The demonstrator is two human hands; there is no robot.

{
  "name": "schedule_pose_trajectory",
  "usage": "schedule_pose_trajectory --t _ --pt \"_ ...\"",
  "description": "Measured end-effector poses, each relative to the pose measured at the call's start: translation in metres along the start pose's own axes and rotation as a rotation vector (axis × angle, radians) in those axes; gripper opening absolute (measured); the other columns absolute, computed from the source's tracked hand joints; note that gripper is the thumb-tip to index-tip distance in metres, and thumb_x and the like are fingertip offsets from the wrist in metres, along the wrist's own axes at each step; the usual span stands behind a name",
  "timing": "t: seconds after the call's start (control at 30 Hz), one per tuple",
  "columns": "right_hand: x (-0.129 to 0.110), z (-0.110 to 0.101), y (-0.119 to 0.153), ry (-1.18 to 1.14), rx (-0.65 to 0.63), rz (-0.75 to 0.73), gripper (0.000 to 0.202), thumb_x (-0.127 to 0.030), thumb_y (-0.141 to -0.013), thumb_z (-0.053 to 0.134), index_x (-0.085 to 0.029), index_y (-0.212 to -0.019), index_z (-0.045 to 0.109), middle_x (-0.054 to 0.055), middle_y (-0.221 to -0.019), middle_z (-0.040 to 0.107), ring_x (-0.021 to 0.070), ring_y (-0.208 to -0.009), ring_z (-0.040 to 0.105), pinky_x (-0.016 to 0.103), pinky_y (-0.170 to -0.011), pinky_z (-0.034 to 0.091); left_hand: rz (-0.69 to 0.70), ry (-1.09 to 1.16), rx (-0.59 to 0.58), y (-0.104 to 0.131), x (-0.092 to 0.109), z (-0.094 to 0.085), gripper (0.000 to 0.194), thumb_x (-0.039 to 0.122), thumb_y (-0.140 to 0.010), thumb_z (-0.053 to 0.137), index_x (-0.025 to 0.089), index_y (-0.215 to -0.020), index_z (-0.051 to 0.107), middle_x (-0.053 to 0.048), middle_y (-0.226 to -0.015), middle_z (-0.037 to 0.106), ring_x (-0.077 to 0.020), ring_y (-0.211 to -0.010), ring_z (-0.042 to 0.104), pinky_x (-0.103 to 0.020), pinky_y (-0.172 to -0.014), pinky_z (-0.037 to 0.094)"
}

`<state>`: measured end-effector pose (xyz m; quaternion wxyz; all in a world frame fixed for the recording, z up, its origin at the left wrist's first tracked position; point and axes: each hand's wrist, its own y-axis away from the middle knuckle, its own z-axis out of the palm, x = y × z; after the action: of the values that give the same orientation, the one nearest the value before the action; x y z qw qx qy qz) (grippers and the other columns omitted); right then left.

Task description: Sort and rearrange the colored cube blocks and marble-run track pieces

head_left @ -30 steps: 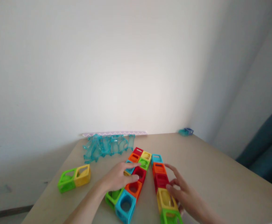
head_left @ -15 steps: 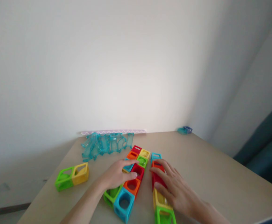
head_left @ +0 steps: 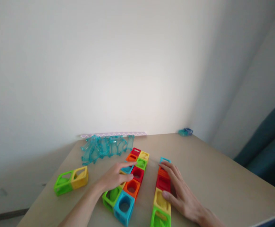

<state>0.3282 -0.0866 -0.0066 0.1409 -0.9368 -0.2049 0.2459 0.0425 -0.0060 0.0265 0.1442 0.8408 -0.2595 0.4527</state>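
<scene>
Two joined rows of coloured cubes (head_left: 131, 187) lie on the table in the middle. Over their left side rests my left hand (head_left: 115, 176), fingers apart, its fingertips on the cubes near the blue and red ones. To the right stands a separate single row of cubes (head_left: 163, 199): blue, orange, red, yellow and green. My right hand (head_left: 181, 194) lies against its right side, fingers spread, with the thumb on the yellow cube and fingertips near the far blue end. A gap separates the two groups.
A green and yellow cube pair (head_left: 71, 180) sits at the left on the table (head_left: 213, 176). Translucent blue track pieces (head_left: 106, 147) lie at the back beside a patterned strip (head_left: 113, 134). A small blue object (head_left: 186, 132) stands at the back right corner.
The far end of the single row has swung right, away from the double row, and its near end has shifted slightly left. My right hand's fingers have moved with it.
</scene>
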Motion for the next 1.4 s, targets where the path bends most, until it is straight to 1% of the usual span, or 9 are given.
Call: schedule_pose_trajectory --t 0.1,0.23,0.4,0.5,0.6,0.73,0.97,1.3,1.4 --pt "0.002 -0.009 -0.002 0.047 -0.069 -0.031 0.064 -0.055 -0.084 0.054 -0.027 -0.140 0.040 0.013 -0.148 0.029 0.0352 -0.135 0.029 0.053 -0.105 0.032 -0.010 -0.004 0.014 0.000 -0.001 0.000 0.052 0.035 -0.076 0.062 0.034 -0.127 0.056 0.002 -0.134 0.056 -0.0244 -0.125 0.049 -0.038 -0.108 0.032" --pt "0.008 -0.027 -0.003 0.228 -0.091 0.059 0.059 -0.058 -0.084 0.052 -0.034 -0.137 0.044 0.010 -0.145 0.038 0.0345 -0.132 0.035 0.056 -0.102 0.034 -0.044 0.042 0.025 -0.001 -0.001 0.001 0.053 0.035 -0.074 0.063 0.032 -0.127 0.057 0.002 -0.131 0.058 -0.0254 -0.124 0.049 -0.037 -0.107 0.034" --pt "0.022 -0.056 -0.007 0.423 -0.109 0.080 0.046 -0.052 -0.089 0.047 -0.030 -0.129 0.055 0.014 -0.134 0.049 0.0322 -0.119 0.049 0.052 -0.094 0.042 -0.012 0.045 0.049 -0.003 0.000 0.002 0.052 0.032 -0.072 0.066 0.031 -0.124 0.060 0.000 -0.131 0.058 -0.0251 -0.125 0.048 -0.039 -0.109 0.030" --pt "0.026 -0.072 -0.015 0.521 -0.190 0.192 0.039 -0.050 -0.089 0.047 -0.021 -0.104 0.069 0.016 -0.107 0.063 0.0298 -0.090 0.064 0.046 -0.078 0.049 -0.010 0.057 0.071 -0.003 -0.001 0.003 0.052 0.035 -0.073 0.066 0.031 -0.124 0.060 0.000 -0.132 0.057 -0.0253 -0.126 0.047 -0.040 -0.110 0.030" --pt "0.021 -0.078 -0.024 0.588 -0.254 0.353 0.048 -0.058 -0.085 0.050 -0.016 -0.075 0.071 0.016 -0.079 0.066 0.0285 -0.070 0.065 0.041 -0.065 0.048 -0.020 0.073 0.099 -0.003 -0.001 0.006 0.052 0.036 -0.073 0.065 0.029 -0.125 0.059 -0.002 -0.132 0.057 -0.0266 -0.126 0.048 -0.041 -0.108 0.032" --pt "0.005 -0.065 -0.033 0.549 -0.292 0.428 0.063 -0.069 -0.083 0.040 -0.015 -0.065 0.069 0.017 -0.069 0.067 0.0290 -0.064 0.065 0.035 -0.055 0.044 -0.024 0.127 0.143 -0.004 -0.002 0.011 0.052 0.034 -0.072 0.067 0.025 -0.123 0.061 -0.005 -0.130 0.059 -0.0270 -0.121 0.051 -0.041 -0.106 0.034" --pt "-0.015 -0.022 -0.046 0.448 -0.228 0.524 0.059 -0.050 -0.094 0.030 -0.015 -0.067 0.069 0.017 -0.073 0.070 0.0277 -0.069 0.067 0.031 -0.055 0.041 -0.059 0.246 0.185 -0.007 -0.001 0.015 0.050 0.028 -0.071 0.066 0.021 -0.120 0.062 -0.007 -0.122 0.064 -0.0271 -0.110 0.058 -0.037 -0.096 0.043" --pt "-0.003 -0.003 -0.046 0.286 -0.166 0.553 0.061 -0.049 -0.094 0.027 -0.018 -0.056 0.063 0.015 -0.069 0.070 0.0242 -0.066 0.066 0.029 -0.052 0.030 -0.078 0.270 0.209 -0.009 -0.004 0.019 0.050 0.026 -0.070 0.067 0.018 -0.119 0.061 -0.006 -0.099 0.071 -0.0227 -0.085 0.065 -0.034 -0.082 0.047" --pt "0.002 -0.002 -0.044 0.228 -0.131 0.561 0.056 -0.052 -0.093 0.029 -0.019 -0.062 0.063 0.012 -0.070 0.070 0.0230 -0.065 0.064 0.029 -0.052 0.030 -0.075 0.283 0.213 -0.008 -0.003 0.019 0.048 0.025 -0.070 0.066 0.019 -0.118 0.062 -0.006 -0.101 0.071 -0.0232 -0.087 0.065 -0.034 -0.081 0.048"
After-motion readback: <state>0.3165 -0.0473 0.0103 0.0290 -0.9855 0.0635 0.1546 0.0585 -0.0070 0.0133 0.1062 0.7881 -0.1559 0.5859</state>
